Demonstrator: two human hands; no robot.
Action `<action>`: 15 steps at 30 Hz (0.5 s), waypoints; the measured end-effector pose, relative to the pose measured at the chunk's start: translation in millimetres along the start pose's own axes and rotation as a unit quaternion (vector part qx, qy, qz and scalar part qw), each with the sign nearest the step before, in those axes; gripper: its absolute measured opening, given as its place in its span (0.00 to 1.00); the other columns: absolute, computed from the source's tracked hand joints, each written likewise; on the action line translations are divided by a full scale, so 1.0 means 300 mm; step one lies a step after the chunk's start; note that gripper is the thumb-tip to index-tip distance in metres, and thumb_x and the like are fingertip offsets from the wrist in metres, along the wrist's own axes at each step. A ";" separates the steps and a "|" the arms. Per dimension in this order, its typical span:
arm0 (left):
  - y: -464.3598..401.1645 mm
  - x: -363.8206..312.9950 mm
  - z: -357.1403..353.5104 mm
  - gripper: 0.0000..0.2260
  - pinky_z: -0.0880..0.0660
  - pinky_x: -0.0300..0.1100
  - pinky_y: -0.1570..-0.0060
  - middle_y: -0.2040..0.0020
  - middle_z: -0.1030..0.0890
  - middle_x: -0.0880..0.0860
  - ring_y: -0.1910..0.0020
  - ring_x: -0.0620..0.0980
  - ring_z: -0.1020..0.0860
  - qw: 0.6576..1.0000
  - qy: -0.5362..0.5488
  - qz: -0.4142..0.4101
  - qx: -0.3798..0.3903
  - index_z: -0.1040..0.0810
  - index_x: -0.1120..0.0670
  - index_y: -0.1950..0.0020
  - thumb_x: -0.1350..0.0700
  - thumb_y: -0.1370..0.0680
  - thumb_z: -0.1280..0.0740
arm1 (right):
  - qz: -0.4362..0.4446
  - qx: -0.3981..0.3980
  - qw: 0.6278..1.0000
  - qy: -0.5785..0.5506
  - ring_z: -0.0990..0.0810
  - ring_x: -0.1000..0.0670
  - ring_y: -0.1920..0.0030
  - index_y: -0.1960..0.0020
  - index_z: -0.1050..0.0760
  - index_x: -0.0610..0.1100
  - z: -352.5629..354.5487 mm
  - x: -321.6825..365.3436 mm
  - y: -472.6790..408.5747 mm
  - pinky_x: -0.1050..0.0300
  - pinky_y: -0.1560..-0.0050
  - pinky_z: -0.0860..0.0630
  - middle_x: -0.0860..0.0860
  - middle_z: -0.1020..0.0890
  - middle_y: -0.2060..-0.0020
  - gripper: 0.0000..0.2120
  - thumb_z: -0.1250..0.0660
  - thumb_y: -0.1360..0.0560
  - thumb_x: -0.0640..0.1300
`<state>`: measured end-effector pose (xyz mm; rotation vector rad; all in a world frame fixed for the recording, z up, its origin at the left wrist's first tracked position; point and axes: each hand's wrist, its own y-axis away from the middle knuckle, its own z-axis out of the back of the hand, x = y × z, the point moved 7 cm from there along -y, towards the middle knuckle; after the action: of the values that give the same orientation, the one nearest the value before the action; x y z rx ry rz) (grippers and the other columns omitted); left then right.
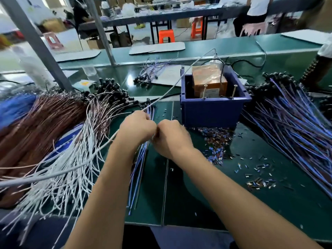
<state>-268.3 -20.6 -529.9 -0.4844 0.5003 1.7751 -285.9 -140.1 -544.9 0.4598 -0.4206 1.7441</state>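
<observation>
My left hand [137, 127] grips the blue wires [139, 166] mid-frame, right hand [170, 139] touching beside it, its pinch hidden; the wires run top to bottom beneath my left wrist.

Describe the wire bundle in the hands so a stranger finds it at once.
Start at the blue bin on the green table. Just left of it, the left hand grips a thin blue bundle, the right hand beside it. Unlike the white heap to its left and the big blue heap far right, it has few wires.
</observation>
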 end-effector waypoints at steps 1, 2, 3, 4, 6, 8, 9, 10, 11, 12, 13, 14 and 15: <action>-0.007 0.012 0.014 0.06 0.19 0.49 0.55 0.62 0.17 0.59 0.56 0.61 0.18 1.000 -0.001 0.004 -0.008 0.18 0.61 0.58 0.62 0.30 0.35 | 0.000 -0.014 1.000 0.007 0.29 0.39 0.63 0.65 0.35 0.46 -0.011 0.019 -0.014 0.53 0.62 0.32 0.47 0.30 0.68 0.16 0.33 0.23 0.48; -0.013 0.018 0.025 0.07 0.19 0.49 0.56 0.62 0.16 0.59 0.57 0.60 0.18 1.000 -0.008 0.009 -0.013 0.18 0.61 0.58 0.63 0.31 0.36 | 0.000 -0.024 1.000 0.012 0.29 0.39 0.62 0.66 0.38 0.47 -0.022 0.034 -0.026 0.53 0.62 0.32 0.47 0.31 0.67 0.17 0.34 0.23 0.46; -0.019 0.024 0.033 0.09 0.21 0.47 0.58 0.62 0.16 0.59 0.59 0.59 0.19 1.000 -0.016 0.014 -0.013 0.18 0.61 0.58 0.63 0.33 0.37 | -0.001 -0.027 1.000 0.011 0.28 0.39 0.62 0.66 0.39 0.47 -0.033 0.045 -0.037 0.53 0.62 0.32 0.47 0.30 0.66 0.17 0.34 0.24 0.45; -0.027 0.029 0.037 0.09 0.24 0.46 0.61 0.64 0.17 0.59 0.61 0.59 0.21 1.000 -0.018 0.019 -0.011 0.18 0.62 0.58 0.63 0.33 0.37 | -0.002 -0.027 1.000 0.007 0.27 0.39 0.61 0.66 0.39 0.47 -0.043 0.052 -0.046 0.53 0.62 0.32 0.47 0.29 0.65 0.17 0.34 0.24 0.44; -0.043 0.030 0.039 0.10 0.29 0.44 0.63 0.66 0.20 0.59 0.65 0.57 0.26 1.000 -0.007 0.021 0.000 0.18 0.63 0.57 0.64 0.32 0.37 | -0.014 -0.015 1.000 -0.005 0.23 0.38 0.58 0.66 0.38 0.47 -0.058 0.055 -0.063 0.53 0.62 0.31 0.48 0.29 0.65 0.17 0.34 0.24 0.41; -0.060 0.027 0.041 0.15 0.30 0.46 0.63 0.62 0.18 0.64 0.66 0.57 0.29 0.999 0.024 0.022 0.008 0.17 0.65 0.53 0.61 0.33 0.38 | -0.047 0.014 0.998 -0.035 0.23 0.38 0.58 0.64 0.37 0.47 -0.064 0.035 -0.081 0.53 0.61 0.30 0.49 0.30 0.66 0.14 0.35 0.23 0.40; -0.066 0.023 0.044 0.18 0.29 0.48 0.63 0.59 0.16 0.65 0.65 0.57 0.29 0.999 0.035 0.020 0.008 0.17 0.65 0.52 0.59 0.35 0.39 | -0.067 0.029 0.996 -0.052 0.24 0.40 0.61 0.64 0.35 0.46 -0.061 0.019 -0.088 0.53 0.61 0.29 0.49 0.30 0.66 0.14 0.34 0.23 0.41; -0.070 0.021 0.050 0.18 0.26 0.50 0.63 0.57 0.16 0.66 0.65 0.57 0.28 0.999 0.038 0.018 0.004 0.17 0.65 0.51 0.59 0.35 0.39 | -0.084 0.040 0.994 -0.062 0.26 0.41 0.63 0.64 0.34 0.46 -0.053 0.001 -0.093 0.54 0.61 0.30 0.49 0.30 0.67 0.14 0.32 0.23 0.43; -0.075 0.021 0.055 0.16 0.23 0.52 0.60 0.56 0.16 0.65 0.64 0.58 0.26 0.999 0.034 0.021 -0.003 0.17 0.64 0.51 0.59 0.33 0.38 | -0.095 0.044 0.992 -0.069 0.27 0.41 0.66 0.65 0.34 0.45 -0.041 -0.016 -0.097 0.55 0.63 0.31 0.48 0.30 0.69 0.16 0.31 0.23 0.46; -0.081 0.025 0.059 0.15 0.22 0.52 0.59 0.56 0.16 0.64 0.63 0.59 0.24 0.999 0.028 0.028 -0.011 0.17 0.63 0.51 0.60 0.32 0.37 | -0.098 0.039 0.991 -0.076 0.28 0.40 0.67 0.65 0.33 0.44 -0.026 -0.030 -0.101 0.55 0.65 0.32 0.47 0.30 0.70 0.17 0.30 0.23 0.47; -0.091 0.030 0.055 0.14 0.22 0.52 0.58 0.56 0.16 0.63 0.62 0.61 0.22 0.999 0.031 0.036 -0.012 0.17 0.62 0.51 0.59 0.31 0.38 | -0.098 0.030 0.991 -0.090 0.27 0.40 0.67 0.66 0.33 0.43 -0.012 -0.041 -0.102 0.54 0.68 0.31 0.46 0.30 0.71 0.18 0.31 0.23 0.49; -0.099 0.035 0.042 0.15 0.22 0.52 0.59 0.56 0.15 0.62 0.62 0.62 0.20 0.998 0.041 0.043 -0.005 0.18 0.62 0.51 0.57 0.31 0.38 | -0.096 0.025 0.987 -0.124 0.24 0.39 0.66 0.66 0.33 0.42 -0.002 -0.046 -0.098 0.51 0.67 0.27 0.44 0.27 0.70 0.18 0.31 0.23 0.48; -0.110 0.037 0.021 0.14 0.22 0.52 0.61 0.57 0.15 0.62 0.63 0.61 0.19 0.997 0.056 0.046 0.008 0.18 0.62 0.52 0.56 0.29 0.39 | -0.095 0.025 0.978 -0.183 0.20 0.37 0.64 0.65 0.33 0.41 -0.001 -0.049 -0.092 0.44 0.63 0.20 0.40 0.24 0.68 0.17 0.32 0.22 0.47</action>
<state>-239.5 -0.6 -533.8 -0.5606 0.6233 1.8375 -256.2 -146.4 -551.7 0.8363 -0.5746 1.4884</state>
